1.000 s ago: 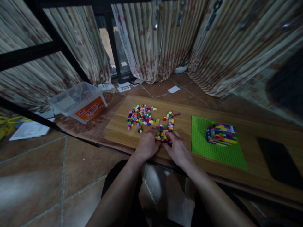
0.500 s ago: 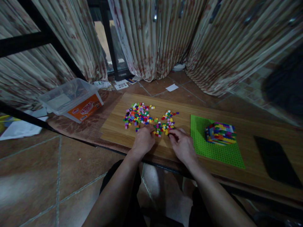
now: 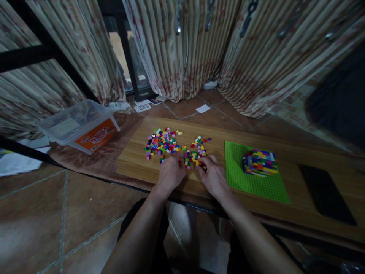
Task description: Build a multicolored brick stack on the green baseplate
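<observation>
Small multicoloured building bricks [image 3: 164, 142] lie in a loose pile on the wooden board. A smaller cluster of bricks [image 3: 196, 149] spreads to its right, between my hands. My left hand [image 3: 172, 170] rests at the near edge of the bricks, its fingers curled and their tips partly hidden. Thumb and forefinger of my right hand [image 3: 212, 174] close around a small dark brick [image 3: 203, 166] at the cluster's near right edge. Right of that hand, a block-shaped build of stacked bricks [image 3: 260, 162] stands on a green studded baseplate [image 3: 236, 179].
A clear plastic tub [image 3: 82, 127] with an orange label stands left of the wooden board [image 3: 134, 160]. A black phone-like slab [image 3: 326, 194] lies at the right. Curtains [image 3: 182, 57] hang behind, with papers [image 3: 203, 109] on the tiled floor. A dark metal frame crosses the left side.
The whole view has shifted slightly, so the board and its contents sit a little further left. My right hand has moved slightly in among the near bricks; my left stays beside the pile.
</observation>
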The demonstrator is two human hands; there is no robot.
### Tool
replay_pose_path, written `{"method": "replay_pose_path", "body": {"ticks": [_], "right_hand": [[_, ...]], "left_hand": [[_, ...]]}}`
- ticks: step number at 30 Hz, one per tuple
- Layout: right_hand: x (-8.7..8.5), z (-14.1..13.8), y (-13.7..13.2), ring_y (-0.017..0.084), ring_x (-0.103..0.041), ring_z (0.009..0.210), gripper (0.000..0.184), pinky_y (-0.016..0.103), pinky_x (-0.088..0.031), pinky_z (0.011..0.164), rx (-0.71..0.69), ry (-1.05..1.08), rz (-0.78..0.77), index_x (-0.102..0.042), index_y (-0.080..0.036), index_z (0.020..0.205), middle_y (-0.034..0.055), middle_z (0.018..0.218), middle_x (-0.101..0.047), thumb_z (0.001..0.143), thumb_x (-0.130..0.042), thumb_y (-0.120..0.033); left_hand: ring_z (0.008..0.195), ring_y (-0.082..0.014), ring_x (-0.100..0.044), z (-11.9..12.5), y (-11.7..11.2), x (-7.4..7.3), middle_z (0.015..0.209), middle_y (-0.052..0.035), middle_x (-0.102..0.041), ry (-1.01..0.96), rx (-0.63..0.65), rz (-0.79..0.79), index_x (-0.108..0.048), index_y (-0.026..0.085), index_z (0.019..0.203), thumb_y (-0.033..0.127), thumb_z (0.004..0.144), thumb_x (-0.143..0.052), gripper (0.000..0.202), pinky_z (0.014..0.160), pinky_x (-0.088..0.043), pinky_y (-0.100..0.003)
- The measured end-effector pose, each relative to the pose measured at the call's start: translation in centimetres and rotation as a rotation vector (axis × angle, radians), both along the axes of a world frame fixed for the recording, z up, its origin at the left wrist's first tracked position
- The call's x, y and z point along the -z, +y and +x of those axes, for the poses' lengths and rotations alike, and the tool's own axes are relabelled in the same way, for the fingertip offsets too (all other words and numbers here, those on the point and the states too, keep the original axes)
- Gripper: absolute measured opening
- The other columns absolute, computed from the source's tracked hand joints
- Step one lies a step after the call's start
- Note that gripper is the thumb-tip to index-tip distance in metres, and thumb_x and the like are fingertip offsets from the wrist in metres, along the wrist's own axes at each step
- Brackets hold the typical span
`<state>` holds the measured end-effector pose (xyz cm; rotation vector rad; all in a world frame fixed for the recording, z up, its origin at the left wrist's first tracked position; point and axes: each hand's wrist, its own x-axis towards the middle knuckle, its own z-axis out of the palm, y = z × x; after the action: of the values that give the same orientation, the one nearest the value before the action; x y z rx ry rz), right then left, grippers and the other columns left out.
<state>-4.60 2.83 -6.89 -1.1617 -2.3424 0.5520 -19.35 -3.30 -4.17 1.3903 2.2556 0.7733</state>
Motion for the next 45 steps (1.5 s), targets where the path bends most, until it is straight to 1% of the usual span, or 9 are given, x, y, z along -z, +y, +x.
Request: {"method": "replay_pose_path", "body": {"ticks": [6,10,18,25,29,33,36,41,45], "right_hand": [[0.3,0.3,0.1,0.023,-0.06,0.09,0.018,0.036,-0.048,0.082,-0.01,0.031,0.004,-0.062,-0.017,0.099,0.009,0.098,-0.059,0.086,-0.05,-0.021],[0.5,0.4,0.2,0.023,-0.06,0.091,0.018,0.037,-0.048,0.082,-0.032,0.055,0.002,-0.061,-0.017,0.1,0.0093,0.099,-0.059,0.086,-0.051,-0.021],[0.4,0.9,0.3,0.024,-0.059,0.088,0.018,0.038,-0.049,0.081,0.055,0.014,-0.002,-0.063,-0.017,0.098,0.0084,0.096,-0.058,0.082,-0.057,-0.024],[0.3,0.8,0.4,0.023,-0.059,0.088,0.011,0.036,-0.048,0.081,0.002,-0.011,0.003,-0.063,-0.018,0.085,0.0081,0.094,-0.057,0.085,-0.052,-0.019],[-0.2,0.9,0.3,0.021,-0.059,0.089,0.012,0.036,-0.048,0.082,-0.03,0.131,0.008,-0.062,-0.02,0.089,0.0075,0.097,-0.058,0.088,-0.05,-0.02],[-1.0,1.3,0.0,0.02,-0.058,0.098,0.012,0.035,-0.046,0.088,-0.077,0.282,0.054,-0.061,-0.023,0.094,0.0064,0.103,-0.059,0.092,-0.049,-0.023],[-1.3,1.5,-0.3,0.02,-0.057,0.097,0.013,0.034,-0.046,0.087,-0.103,0.3,0.051,-0.059,-0.023,0.096,0.0059,0.101,-0.059,0.093,-0.046,-0.021],[-1.5,1.7,-0.4,0.019,-0.057,0.094,0.015,0.033,-0.046,0.084,-0.147,0.298,0.026,-0.056,-0.023,0.095,0.0058,0.098,-0.058,0.094,-0.042,-0.02],[-1.9,1.9,-0.2,0.018,-0.057,0.091,0.013,0.031,-0.045,0.082,-0.152,0.368,0.008,-0.056,-0.022,0.091,0.0045,0.094,-0.059,0.094,-0.044,-0.021]], "left_hand": [[0.083,-0.0185,-0.067,0.3,0.6,0.2,0.092,-0.0071,-0.073,-0.051,-0.021,0.108,-0.068,0.018,0.101,0.014,0.082,-0.052,0.025,0.076,-0.049,-0.027],[0.081,-0.0179,-0.066,0.7,0.9,-0.2,0.096,-0.0078,-0.072,-0.098,-0.018,0.175,-0.069,0.017,0.097,0.018,0.083,-0.053,0.02,0.075,-0.049,-0.027],[0.079,-0.0173,-0.065,0.9,1.0,-0.1,0.088,-0.0064,-0.071,-0.106,0.003,0.17,-0.069,0.017,0.094,0.019,0.083,-0.054,0.018,0.072,-0.048,-0.026],[0.076,-0.0169,-0.065,1.1,1.1,0.1,0.085,-0.0051,-0.071,-0.124,0.025,0.162,-0.069,0.018,0.097,0.021,0.083,-0.054,0.02,0.07,-0.048,-0.026],[0.074,-0.0162,-0.064,1.4,1.2,-0.2,0.083,-0.0046,-0.071,-0.158,0.029,0.18,-0.069,0.018,0.095,0.026,0.084,-0.055,0.02,0.067,-0.046,-0.024],[0.069,-0.0144,-0.06,1.5,1.4,-0.2,0.075,-0.002,-0.068,-0.327,0.138,0.237,-0.069,0.017,0.083,0.037,0.086,-0.053,0.026,0.062,-0.042,-0.023],[0.059,-0.0115,-0.053,1.6,1.7,0.2,0.063,0.0013,-0.061,-0.503,0.22,0.252,-0.065,0.016,0.071,0.037,0.085,-0.054,0.028,0.056,-0.038,-0.022],[0.048,-0.0076,-0.042,2.2,1.9,0.3,0.05,0.0046,-0.049,-0.738,0.169,0.212,-0.055,0.016,0.058,0.033,0.081,-0.055,0.029,0.049,-0.031,-0.02],[0.043,-0.006,-0.038,2.6,1.9,-0.1,0.047,0.0051,-0.046,-0.95,0.123,0.21,-0.054,0.015,0.057,0.04,0.076,-0.063,0.032,0.045,-0.028,-0.02]]}}
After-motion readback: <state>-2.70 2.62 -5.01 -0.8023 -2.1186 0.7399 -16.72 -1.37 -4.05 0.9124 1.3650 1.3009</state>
